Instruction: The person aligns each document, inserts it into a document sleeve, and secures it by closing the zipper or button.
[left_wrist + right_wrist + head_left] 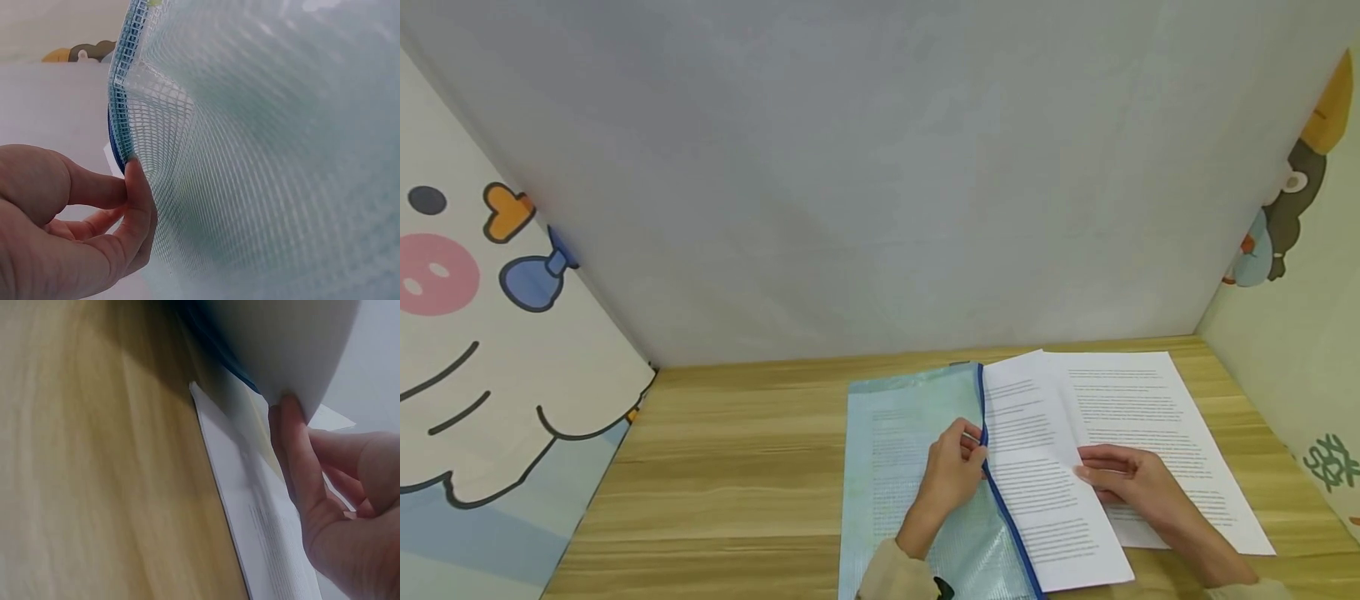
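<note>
A pale blue-green mesh document pouch [917, 533] with a dark blue edging lies in front of me, printed text showing faintly through it. My left hand [951, 471] pinches the pouch's blue edge [122, 94] between thumb and fingers, lifting that side. Part of a printed sheet [1037, 492] lies inside the opening, the rest sticking out to the right. At that sheet's right edge, my right hand [1135, 483] pinches it between thumb and fingers; in the right wrist view the sheet [300, 350] curves up from the fingertips.
Beneath the right hand lies another printed stack of paper [1195, 500], its edge [219, 487] showing in the right wrist view. The wood-grain table [722, 467] extends to the left. A plain pale wall [880, 183] stands behind, with cartoon-printed panels [490, 400] at the sides.
</note>
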Demonstrator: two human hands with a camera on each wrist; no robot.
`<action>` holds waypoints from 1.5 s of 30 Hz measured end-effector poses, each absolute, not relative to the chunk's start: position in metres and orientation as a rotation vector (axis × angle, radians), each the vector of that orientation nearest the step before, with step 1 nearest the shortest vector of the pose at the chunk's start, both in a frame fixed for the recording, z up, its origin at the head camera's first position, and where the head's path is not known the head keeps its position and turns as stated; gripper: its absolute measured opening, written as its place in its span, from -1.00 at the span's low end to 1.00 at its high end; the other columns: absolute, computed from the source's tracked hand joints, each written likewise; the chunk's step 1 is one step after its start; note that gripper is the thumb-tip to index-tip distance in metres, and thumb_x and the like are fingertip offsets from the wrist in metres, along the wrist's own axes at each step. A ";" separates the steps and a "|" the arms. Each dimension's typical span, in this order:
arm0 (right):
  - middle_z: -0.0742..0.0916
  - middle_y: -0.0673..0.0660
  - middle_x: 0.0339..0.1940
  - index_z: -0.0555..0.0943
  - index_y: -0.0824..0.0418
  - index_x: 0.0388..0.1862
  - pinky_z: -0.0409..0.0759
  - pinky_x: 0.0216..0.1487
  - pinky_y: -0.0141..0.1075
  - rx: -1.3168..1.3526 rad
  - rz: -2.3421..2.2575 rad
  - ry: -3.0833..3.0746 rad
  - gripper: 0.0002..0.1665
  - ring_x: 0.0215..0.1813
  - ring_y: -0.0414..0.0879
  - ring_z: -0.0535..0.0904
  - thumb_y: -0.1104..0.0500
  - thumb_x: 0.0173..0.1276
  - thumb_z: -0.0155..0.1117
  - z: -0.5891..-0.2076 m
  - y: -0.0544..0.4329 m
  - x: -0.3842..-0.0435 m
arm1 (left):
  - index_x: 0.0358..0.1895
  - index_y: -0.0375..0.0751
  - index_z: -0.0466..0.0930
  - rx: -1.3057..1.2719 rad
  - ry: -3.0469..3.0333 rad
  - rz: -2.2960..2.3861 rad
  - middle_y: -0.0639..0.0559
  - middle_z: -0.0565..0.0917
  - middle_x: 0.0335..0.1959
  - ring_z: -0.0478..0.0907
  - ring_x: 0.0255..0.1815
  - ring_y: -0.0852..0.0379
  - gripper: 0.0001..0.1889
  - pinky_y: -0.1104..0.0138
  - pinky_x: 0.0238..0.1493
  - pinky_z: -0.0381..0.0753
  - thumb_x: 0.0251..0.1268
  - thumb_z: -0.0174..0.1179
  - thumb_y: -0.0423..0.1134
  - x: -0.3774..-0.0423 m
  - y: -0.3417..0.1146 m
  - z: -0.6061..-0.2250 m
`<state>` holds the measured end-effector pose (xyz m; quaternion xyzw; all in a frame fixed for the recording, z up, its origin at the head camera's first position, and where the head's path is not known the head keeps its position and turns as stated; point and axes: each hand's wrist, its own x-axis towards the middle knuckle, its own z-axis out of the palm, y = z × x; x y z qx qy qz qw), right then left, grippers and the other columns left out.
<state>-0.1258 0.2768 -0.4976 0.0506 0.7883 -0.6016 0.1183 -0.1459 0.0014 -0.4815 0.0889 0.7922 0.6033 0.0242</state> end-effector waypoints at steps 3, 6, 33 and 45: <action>0.79 0.21 0.00 0.52 0.53 0.30 0.73 -0.16 -0.30 0.145 -1.767 2.297 -0.34 -0.13 -0.24 0.72 0.14 0.37 0.46 -0.498 0.272 -0.127 | -0.16 -0.41 0.53 0.276 2.439 1.882 0.02 0.53 -0.44 0.45 -0.52 0.34 -0.90 0.48 -0.53 0.60 0.31 0.16 -0.58 -0.146 0.001 -0.481; 0.79 0.23 0.00 0.51 0.53 0.30 0.73 -0.16 -0.31 0.138 -1.772 2.289 -0.34 -0.13 -0.23 0.72 0.14 0.38 0.45 -0.500 0.267 -0.129 | -0.14 -0.41 0.52 0.278 2.425 1.889 0.01 0.53 -0.41 0.47 -0.49 0.33 -0.89 0.47 -0.51 0.61 0.33 0.15 -0.58 -0.145 0.001 -0.481; 0.78 0.26 0.01 0.50 0.56 0.30 0.74 -0.11 -0.28 0.114 -1.904 2.106 -0.37 -0.09 -0.16 0.75 0.20 0.39 0.43 -0.508 0.217 -0.132 | -0.11 -0.43 0.49 0.250 2.318 1.985 -0.05 0.54 -0.35 0.51 -0.42 0.25 -0.87 0.39 -0.47 0.67 0.36 0.14 -0.61 -0.147 0.000 -0.475; 0.78 0.26 -0.01 0.49 0.58 0.29 0.74 -0.10 -0.28 0.060 -1.942 2.074 -0.39 -0.10 -0.19 0.74 0.23 0.40 0.42 -0.511 0.199 -0.133 | -0.10 -0.43 0.49 0.281 2.314 2.007 -0.06 0.56 -0.34 0.51 -0.40 0.25 -0.87 0.40 -0.44 0.67 0.37 0.13 -0.60 -0.147 -0.001 -0.474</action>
